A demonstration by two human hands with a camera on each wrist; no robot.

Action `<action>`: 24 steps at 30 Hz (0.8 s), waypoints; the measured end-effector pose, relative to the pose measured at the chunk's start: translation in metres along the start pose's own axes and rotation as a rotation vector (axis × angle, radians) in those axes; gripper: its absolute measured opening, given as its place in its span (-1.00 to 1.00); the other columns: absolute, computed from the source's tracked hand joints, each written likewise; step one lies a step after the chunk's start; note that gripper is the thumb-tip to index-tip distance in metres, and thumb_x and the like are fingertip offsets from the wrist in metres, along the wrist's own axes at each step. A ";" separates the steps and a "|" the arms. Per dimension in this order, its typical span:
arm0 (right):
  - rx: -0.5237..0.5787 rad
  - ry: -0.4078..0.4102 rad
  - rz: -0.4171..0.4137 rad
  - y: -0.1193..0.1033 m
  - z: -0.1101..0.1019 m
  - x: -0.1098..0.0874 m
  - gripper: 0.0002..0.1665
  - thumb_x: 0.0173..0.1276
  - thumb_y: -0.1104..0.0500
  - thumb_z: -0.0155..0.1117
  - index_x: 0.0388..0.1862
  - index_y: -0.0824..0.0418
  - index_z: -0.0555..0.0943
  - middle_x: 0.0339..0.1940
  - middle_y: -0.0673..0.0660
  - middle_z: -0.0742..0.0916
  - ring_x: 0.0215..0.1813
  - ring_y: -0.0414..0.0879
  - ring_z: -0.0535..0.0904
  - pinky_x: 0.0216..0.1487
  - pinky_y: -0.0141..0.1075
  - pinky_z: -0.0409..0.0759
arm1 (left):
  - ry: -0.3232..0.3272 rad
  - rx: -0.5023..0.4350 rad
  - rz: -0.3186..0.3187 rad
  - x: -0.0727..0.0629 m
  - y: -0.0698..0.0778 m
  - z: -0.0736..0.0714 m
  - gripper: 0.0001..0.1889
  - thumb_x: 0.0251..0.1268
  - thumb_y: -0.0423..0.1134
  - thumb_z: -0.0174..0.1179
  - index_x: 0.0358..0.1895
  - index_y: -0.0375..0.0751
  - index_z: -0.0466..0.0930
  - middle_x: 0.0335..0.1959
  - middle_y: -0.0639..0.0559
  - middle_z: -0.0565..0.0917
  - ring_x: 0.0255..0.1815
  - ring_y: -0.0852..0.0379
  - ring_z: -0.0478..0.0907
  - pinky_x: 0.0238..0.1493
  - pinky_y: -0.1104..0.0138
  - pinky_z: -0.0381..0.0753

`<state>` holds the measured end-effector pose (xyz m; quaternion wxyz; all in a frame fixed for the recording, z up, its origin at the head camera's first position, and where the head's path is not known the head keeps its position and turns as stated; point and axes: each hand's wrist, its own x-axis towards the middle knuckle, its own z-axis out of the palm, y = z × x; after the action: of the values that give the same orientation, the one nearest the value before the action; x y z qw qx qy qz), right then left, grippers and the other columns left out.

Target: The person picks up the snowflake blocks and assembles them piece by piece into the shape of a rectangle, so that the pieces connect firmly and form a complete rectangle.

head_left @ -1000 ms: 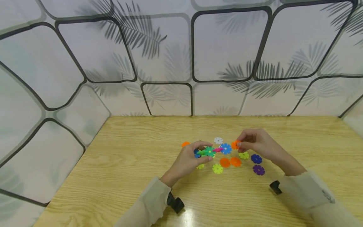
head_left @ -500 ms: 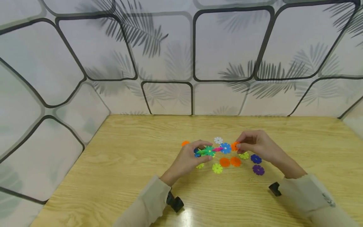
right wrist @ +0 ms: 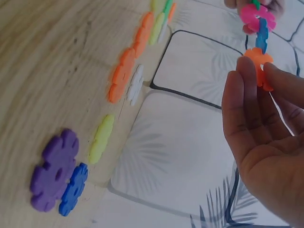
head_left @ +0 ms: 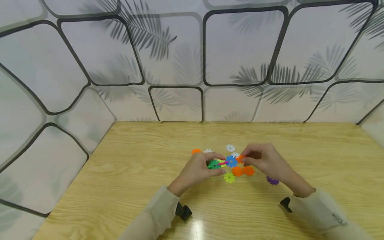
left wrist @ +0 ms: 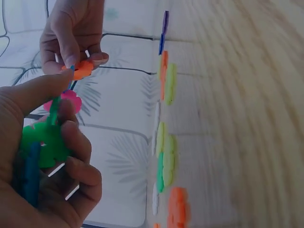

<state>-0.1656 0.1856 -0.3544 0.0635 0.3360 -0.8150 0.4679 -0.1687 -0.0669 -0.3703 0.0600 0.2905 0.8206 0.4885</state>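
Observation:
My left hand (head_left: 195,171) grips one end of a chain of slotted, flower-shaped plastic discs. A teal-blue disc (left wrist: 32,173) and a green disc (left wrist: 45,142) lie within its curled fingers. Further along the chain come a pink disc (right wrist: 258,18) and a blue disc (head_left: 231,161). Between thumb and fingers, my right hand (head_left: 267,161) pinches an orange disc (right wrist: 259,59) whose edge meets the blue one. How deep their slots sit in each other I cannot tell. The chain is held above the table.
Under the hands, loose discs lie on the wooden table (head_left: 135,160): two orange discs (head_left: 243,171), a yellow disc (head_left: 229,177), a purple disc (right wrist: 54,170), a dark blue disc (right wrist: 73,190) and white ones, including a white disc (head_left: 230,148). A patterned backdrop (head_left: 180,66) stands behind.
My right hand has moved left and slightly down with the orange disc. The chain has shifted a little left and down with my left hand. The dark blue loose disc is now hidden in the head view.

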 end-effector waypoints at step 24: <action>-0.046 -0.005 -0.091 -0.003 0.008 0.003 -0.77 0.19 0.59 0.39 -0.30 0.32 0.72 -0.37 0.08 0.78 -0.36 -0.14 0.72 -0.32 -0.35 0.69 | -0.025 -0.050 0.034 0.000 -0.004 -0.002 -0.82 0.40 -0.31 0.30 -0.12 -0.39 0.74 -0.51 0.03 0.63 -0.65 0.37 0.25 -0.60 0.49 0.23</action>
<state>-0.1647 0.1772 -0.3555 0.0903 0.3723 -0.8096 0.4448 -0.1714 -0.0701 -0.3726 0.0695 0.3090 0.8021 0.5063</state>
